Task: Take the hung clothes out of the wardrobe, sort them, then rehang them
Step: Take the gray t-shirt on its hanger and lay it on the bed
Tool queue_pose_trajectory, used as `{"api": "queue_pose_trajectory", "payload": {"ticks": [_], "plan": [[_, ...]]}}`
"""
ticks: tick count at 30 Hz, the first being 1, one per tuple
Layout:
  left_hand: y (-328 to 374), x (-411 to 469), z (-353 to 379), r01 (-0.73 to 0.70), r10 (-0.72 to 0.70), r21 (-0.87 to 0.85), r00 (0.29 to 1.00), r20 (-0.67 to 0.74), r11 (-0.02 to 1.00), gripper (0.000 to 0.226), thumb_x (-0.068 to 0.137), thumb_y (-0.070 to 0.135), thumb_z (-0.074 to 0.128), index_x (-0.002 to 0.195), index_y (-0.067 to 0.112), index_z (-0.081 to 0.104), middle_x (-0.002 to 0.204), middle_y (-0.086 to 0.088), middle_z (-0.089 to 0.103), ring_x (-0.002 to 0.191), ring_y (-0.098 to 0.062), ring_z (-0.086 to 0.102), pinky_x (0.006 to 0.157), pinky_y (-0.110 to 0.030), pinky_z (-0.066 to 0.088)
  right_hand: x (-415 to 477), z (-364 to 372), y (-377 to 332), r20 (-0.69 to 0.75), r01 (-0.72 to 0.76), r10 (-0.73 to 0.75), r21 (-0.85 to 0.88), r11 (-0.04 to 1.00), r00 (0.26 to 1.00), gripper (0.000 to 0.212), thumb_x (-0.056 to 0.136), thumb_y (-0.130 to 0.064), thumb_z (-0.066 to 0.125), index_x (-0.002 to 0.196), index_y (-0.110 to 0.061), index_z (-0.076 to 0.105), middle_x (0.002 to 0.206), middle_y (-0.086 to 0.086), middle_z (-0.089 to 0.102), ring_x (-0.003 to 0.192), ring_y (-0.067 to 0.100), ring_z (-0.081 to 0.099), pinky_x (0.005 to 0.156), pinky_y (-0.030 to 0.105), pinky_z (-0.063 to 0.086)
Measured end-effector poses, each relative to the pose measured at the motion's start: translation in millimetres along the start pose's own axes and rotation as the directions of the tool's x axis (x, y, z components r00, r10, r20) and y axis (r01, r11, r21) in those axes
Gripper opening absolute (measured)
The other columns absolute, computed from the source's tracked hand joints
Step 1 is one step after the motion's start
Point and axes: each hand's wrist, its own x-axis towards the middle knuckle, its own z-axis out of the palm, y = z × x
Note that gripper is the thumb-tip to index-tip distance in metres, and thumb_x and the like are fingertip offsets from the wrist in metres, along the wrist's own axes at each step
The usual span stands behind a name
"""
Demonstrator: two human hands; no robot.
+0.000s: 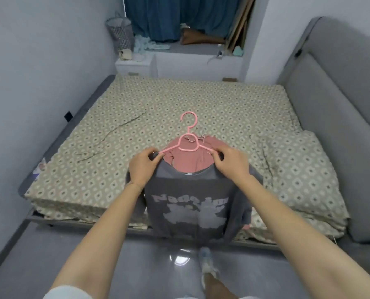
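View from the head of a person standing at the near edge of a bed [136,100], both bare arms reaching forward.

The left hand [144,167] and right hand [229,164] hold up a grey shirt [190,203] together with a pink hanger [187,149]. Each hand's fingers are curled and pinch one end of the hanger against a shoulder of the shirt. How far the hanger's ends sit inside the neck opening cannot be told.

The hanger's long axis runs left to right, parallel to the bed's near edge. Its hook points straight away from the person, toward the far edge. The shirt hangs down from the hands, printed front facing the camera, its hem in front of the near edge and above the floor. Neither hand is nearer, since each holds its own end, level with the other.

Just beyond the hands, near the middle of the bed's near half, lies a pink top [188,161], seen through the shirt's neck opening. A thin pale loop lies on it (a strap or a second hanger, too small to tell).

Counted: one pink hanger, one grey shirt, one pink top, two hands.

A folded quilt [298,169] in the same pattern lies at the bed's near right corner.

The shirt is probably being put on or taken off the hanger, with the next move a pull along the hanger's left-right line.
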Motion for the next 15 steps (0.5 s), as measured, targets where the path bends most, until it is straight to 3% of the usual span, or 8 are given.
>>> {"api": "queue_pose_trajectory", "payload": {"ticks": [4,12,15], "plan": [[13,52,38,-0.021,0.022,-0.027,0.999,0.038,0.999,0.02,0.089,0.042,0.068,0.088,0.022,0.07,0.088,0.002,0.072,0.086,-0.022,0.065,0.074,-0.036,0.049,42,0,30,-0.034,-0.036,0.036,0.018,0.999,0.999,0.027,0.096,-0.039,0.053,0.091,-0.018,0.068,0.092,0.005,0.071,0.089,0.029,0.064,0.063,0.03,0.032],[24,158,117,0.018,-0.016,-0.021,0.994,0.105,1.0,0.019,0.09,0.038,0.069,0.09,0.019,0.072,0.088,0.0,0.072,0.084,-0.022,0.064,0.073,-0.036,0.049,147,31,91,0.025,-0.067,0.066,0.066,0.996,0.998,0.024,0.096,-0.033,0.054,0.083,-0.016,0.064,0.084,0.007,0.069,0.083,0.03,0.062,0.06,0.03,0.028],[15,188,143,0.087,-0.084,-0.021,0.99,0.118,0.996,0.021,0.09,0.04,0.068,0.089,0.019,0.071,0.086,-0.001,0.072,0.084,-0.023,0.065,0.074,-0.038,0.051,184,47,108,0.088,-0.064,0.057,0.084,0.994,0.995,0.025,0.096,-0.035,0.054,0.074,-0.023,0.051,0.08,0.007,0.066,0.077,0.03,0.062,0.059,0.031,0.03]]}}
